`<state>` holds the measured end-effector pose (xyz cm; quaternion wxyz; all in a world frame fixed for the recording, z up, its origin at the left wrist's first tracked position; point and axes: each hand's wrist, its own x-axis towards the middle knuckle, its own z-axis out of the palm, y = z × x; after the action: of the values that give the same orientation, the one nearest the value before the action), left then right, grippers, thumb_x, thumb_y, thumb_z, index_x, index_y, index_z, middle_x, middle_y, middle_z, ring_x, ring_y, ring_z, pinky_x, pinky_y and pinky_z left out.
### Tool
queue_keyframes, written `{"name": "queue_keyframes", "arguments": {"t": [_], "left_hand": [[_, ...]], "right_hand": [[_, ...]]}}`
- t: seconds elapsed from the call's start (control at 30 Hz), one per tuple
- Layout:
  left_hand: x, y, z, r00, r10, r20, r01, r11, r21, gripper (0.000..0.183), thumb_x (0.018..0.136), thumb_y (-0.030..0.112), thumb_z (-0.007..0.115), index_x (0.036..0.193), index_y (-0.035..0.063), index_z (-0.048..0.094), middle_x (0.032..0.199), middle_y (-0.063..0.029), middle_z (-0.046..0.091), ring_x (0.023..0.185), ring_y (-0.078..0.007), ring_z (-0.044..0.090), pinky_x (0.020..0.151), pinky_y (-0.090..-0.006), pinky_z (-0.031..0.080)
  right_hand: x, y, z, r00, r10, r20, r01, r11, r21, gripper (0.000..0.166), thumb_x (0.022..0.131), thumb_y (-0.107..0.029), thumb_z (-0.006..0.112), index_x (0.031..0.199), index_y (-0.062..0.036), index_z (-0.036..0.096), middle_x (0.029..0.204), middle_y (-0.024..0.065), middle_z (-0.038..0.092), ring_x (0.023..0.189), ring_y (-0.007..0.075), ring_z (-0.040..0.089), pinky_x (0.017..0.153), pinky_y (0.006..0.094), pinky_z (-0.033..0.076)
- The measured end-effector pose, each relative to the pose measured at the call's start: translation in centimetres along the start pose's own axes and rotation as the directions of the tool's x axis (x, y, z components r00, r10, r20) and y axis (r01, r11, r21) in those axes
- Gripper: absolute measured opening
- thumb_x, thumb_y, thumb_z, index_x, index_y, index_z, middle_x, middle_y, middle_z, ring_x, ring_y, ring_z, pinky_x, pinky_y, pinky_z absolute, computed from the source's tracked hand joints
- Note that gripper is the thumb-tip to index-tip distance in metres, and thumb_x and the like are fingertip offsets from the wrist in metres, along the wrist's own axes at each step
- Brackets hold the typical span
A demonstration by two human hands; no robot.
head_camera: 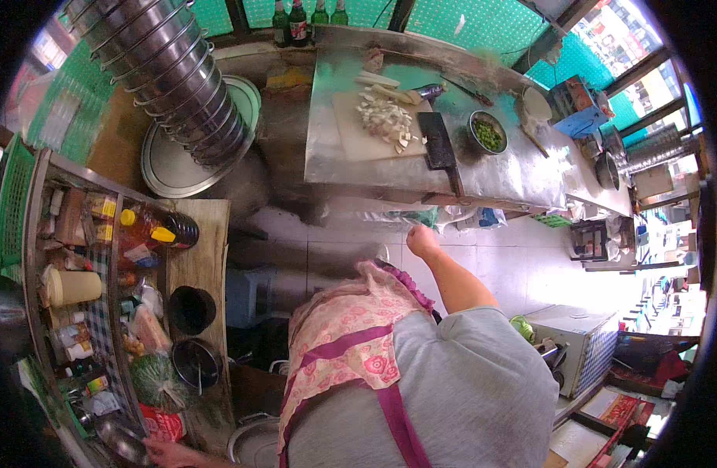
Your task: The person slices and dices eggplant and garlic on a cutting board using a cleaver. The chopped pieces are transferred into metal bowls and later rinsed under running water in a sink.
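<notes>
At the lower left rim, my left hand has its fingers on the edge of a shiny metal bowl, which is tilted and partly cut off by the dark border. My right hand is a closed fist beside the steel worktable, with nothing seen in it. On the table, a white cutting board carries diced pale eggplant and a partly peeled eggplant. A black cleaver lies at the board's right edge. Next to it stands a bowl of chopped greens.
A wooden shelf rack at left holds oil bottles, dark pots and a bag of greens. A stack of steamer-like metal rings stands behind it. A large metal pot sits low beside me. A white cabinet is at right.
</notes>
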<state>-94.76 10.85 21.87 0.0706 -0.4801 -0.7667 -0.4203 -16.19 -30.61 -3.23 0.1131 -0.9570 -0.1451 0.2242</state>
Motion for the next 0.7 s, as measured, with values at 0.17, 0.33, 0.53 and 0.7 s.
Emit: {"name": "queue_keyframes", "arguments": {"t": [0.17, 0.33, 0.53, 0.7], "left_hand": [[-17.2, 14.7, 2.2, 0.884, 0.14, 0.446, 0.008, 0.95, -0.313, 0.03, 0.106, 0.021, 0.059, 0.124, -0.0027, 0.058, 0.098, -0.0177, 0.073, 0.084, -0.0242, 0.072, 0.069, -0.0318, 0.059], [-33.2, 23.4, 7.3, 0.528, 0.331, 0.782, 0.187, 0.853, -0.488, 0.024, 0.094, 0.0, 0.061, 0.118, -0.0011, 0.06, 0.09, -0.0135, 0.073, 0.078, -0.0193, 0.069, 0.071, -0.0311, 0.056], [-45.9, 37.3, 9.3, 0.07, 0.723, 0.687, -0.045, 0.69, -0.722, 0.02, 0.088, 0.001, 0.069, 0.107, 0.0008, 0.064, 0.084, -0.0124, 0.073, 0.071, -0.0209, 0.072, 0.067, -0.0324, 0.056], [-52.2, 46.1, 11.3, -0.114, 0.828, 0.548, -0.182, 0.525, -0.831, 0.022, 0.085, 0.004, 0.075, 0.105, 0.0064, 0.065, 0.085, -0.0153, 0.069, 0.073, -0.0321, 0.07, 0.065, -0.039, 0.055]], "right_hand": [[1.4, -0.6, -7.5, 0.939, 0.101, -0.329, -0.024, 0.973, 0.228, 0.025, 0.09, -0.024, 0.063, 0.107, -0.0066, 0.069, 0.108, 0.0237, 0.069, 0.102, 0.0454, 0.066, 0.087, 0.0528, 0.054], [8.1, 3.3, -12.7, 0.733, 0.009, -0.68, 0.127, 0.981, 0.149, 0.036, 0.083, -0.017, 0.067, 0.118, -0.0084, 0.063, 0.119, 0.0187, 0.06, 0.114, 0.0413, 0.057, 0.095, 0.0496, 0.05], [13.2, 7.0, -15.1, 0.911, 0.129, -0.391, -0.045, 0.975, 0.216, 0.061, 0.075, -0.02, 0.072, 0.131, -0.002, 0.055, 0.124, 0.0231, 0.06, 0.117, 0.0428, 0.057, 0.1, 0.05, 0.05], [13.7, 7.9, -21.0, 0.997, 0.061, -0.04, -0.03, 0.844, 0.535, 0.068, 0.073, -0.023, 0.073, 0.132, 0.0062, 0.055, 0.122, 0.0296, 0.065, 0.117, 0.0392, 0.063, 0.101, 0.0421, 0.05]]}}
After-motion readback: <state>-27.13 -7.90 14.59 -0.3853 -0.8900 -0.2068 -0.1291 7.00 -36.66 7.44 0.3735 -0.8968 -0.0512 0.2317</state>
